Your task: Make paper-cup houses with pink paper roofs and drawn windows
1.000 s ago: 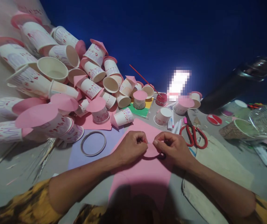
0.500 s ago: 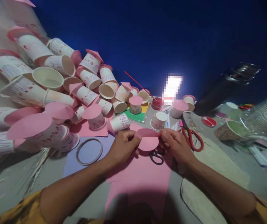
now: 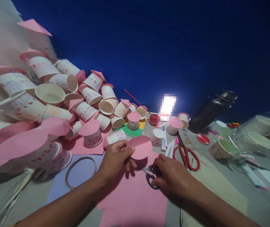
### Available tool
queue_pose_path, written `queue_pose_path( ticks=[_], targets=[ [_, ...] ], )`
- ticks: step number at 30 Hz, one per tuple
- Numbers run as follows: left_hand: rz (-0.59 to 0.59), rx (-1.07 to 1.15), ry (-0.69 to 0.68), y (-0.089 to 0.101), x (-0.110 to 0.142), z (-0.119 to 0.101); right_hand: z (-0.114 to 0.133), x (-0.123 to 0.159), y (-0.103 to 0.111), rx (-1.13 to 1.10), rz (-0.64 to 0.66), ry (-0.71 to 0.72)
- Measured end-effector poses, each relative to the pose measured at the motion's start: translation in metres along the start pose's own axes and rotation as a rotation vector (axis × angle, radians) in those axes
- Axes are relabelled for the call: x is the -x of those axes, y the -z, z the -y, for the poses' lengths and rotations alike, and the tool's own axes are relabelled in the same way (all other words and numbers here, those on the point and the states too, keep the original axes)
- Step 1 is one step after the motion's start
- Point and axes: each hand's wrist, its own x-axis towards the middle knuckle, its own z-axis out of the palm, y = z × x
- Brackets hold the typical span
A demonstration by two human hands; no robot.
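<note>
My left hand [image 3: 117, 157] pinches a round pink paper disc [image 3: 141, 147] at its left edge, thumb on top; a crease runs across the disc. To the right, my right hand [image 3: 170, 171] is closed at the black handles of small scissors [image 3: 151, 179], whose blades point left. Both are over a large pink sheet of paper [image 3: 130, 195]. Just beyond the disc stands an upturned white paper cup [image 3: 157, 137]. Another decorated cup [image 3: 116, 137] lies tipped behind my left hand.
Decorated paper cups [image 3: 54, 94] with pink paper tops are piled on the left. A grey ring [image 3: 67, 176] lies on purple paper [image 3: 56, 186]. Red-handled scissors [image 3: 192, 159], markers [image 3: 169, 149], a black bottle [image 3: 210, 110] and stacked cups [image 3: 255, 138] are on the right.
My right hand has let go of the disc and moved down to the small scissors. The disc stays in my left hand alone. The camera view has tilted up slightly.
</note>
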Motion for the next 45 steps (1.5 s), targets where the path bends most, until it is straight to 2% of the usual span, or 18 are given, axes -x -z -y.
queue_pose_path(
  ticks=[4, 7, 13, 18, 20, 23, 27, 29, 31, 34, 36, 39, 45],
  targets=[
    [-0.045, 0.019, -0.019, 0.001, 0.000, -0.006, -0.001, 0.001, 0.001, -0.013, -0.033, -0.039],
    [-0.084, 0.016, -0.037, 0.001, 0.002, -0.012, -0.002, 0.002, 0.004, 0.000, 0.004, -0.083],
    [-0.163, -0.105, -0.198, 0.008, -0.002, -0.024, 0.000, -0.001, 0.003, 0.089, -0.008, -0.034],
    [-0.163, -0.064, -0.133, 0.013, -0.007, -0.030, 0.005, 0.004, 0.015, 0.071, 0.089, -0.051],
    [-0.186, -0.011, -0.128, 0.014, -0.008, -0.033, -0.001, 0.008, 0.022, -0.089, 0.102, -0.089],
    [-0.201, 0.050, -0.192, 0.015, -0.010, -0.035, -0.017, 0.012, 0.023, -0.524, 0.142, -0.118],
    [-0.241, 0.011, -0.254, 0.013, -0.010, -0.029, -0.026, 0.011, -0.001, -1.258, 0.314, -0.128],
    [-0.239, -0.020, -0.263, 0.011, -0.010, -0.026, -0.024, 0.009, -0.017, -1.449, 0.368, -0.142],
    [-0.233, -0.037, -0.263, 0.010, -0.010, -0.023, -0.021, 0.007, -0.029, -1.527, 0.298, -0.142],
    [-0.245, -0.028, -0.249, 0.011, -0.011, -0.021, -0.022, 0.005, -0.032, -1.550, 0.178, -0.122],
    [-0.248, -0.021, -0.228, 0.011, -0.011, -0.021, -0.024, 0.005, -0.029, -1.522, 0.232, -0.105],
    [-0.231, -0.036, -0.186, 0.012, -0.011, -0.021, -0.024, 0.008, -0.027, -1.465, 0.387, -0.085],
    [-0.219, -0.081, -0.238, 0.012, -0.010, -0.022, -0.013, 0.013, -0.031, -1.376, 0.211, 0.050]
  ],
)
